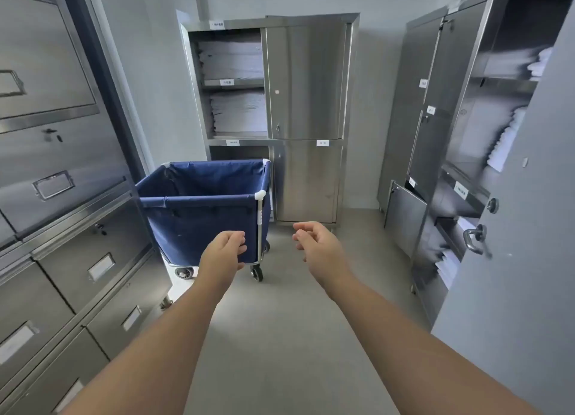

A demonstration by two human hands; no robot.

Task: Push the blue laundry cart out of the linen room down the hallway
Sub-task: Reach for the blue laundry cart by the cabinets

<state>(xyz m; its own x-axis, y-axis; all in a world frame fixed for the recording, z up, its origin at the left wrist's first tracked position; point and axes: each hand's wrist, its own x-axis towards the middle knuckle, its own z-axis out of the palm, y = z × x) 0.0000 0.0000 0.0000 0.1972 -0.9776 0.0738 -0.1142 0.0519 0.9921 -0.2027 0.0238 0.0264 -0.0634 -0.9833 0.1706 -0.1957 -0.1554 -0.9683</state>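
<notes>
- Two bare forearms fill the lower frame, nearest the camera, both stretched forward and level, which reads as a reach toward the cart rather than a rest.
- The left hand (224, 249) is loosely cupped, fingers curled and holding nothing; it overlaps the cart's near cloth face in the view, but I cannot tell whether it touches.
- The right hand (317, 243) is likewise half curled and empty, out over bare floor (280, 337) just beside the cart's near right corner post.
- The blue laundry cart (202, 209) stands ahead and left, inside the linen room, its left side close against the drawer cabinet (71, 228) and its far edge near the tall steel cabinet (280, 119). It looks empty: a slack blue fabric bag hung over a thin metal frame with white corner caps, on small dark castors.
- By my reading the push has not begun; the near top rail is the likely grip.
- The cabinets are brushed steel, flat and reflective; one open bay holds folded white linen (233, 88).
- At the right edge a grey door (529, 259) with a lever handle stands close.
</notes>
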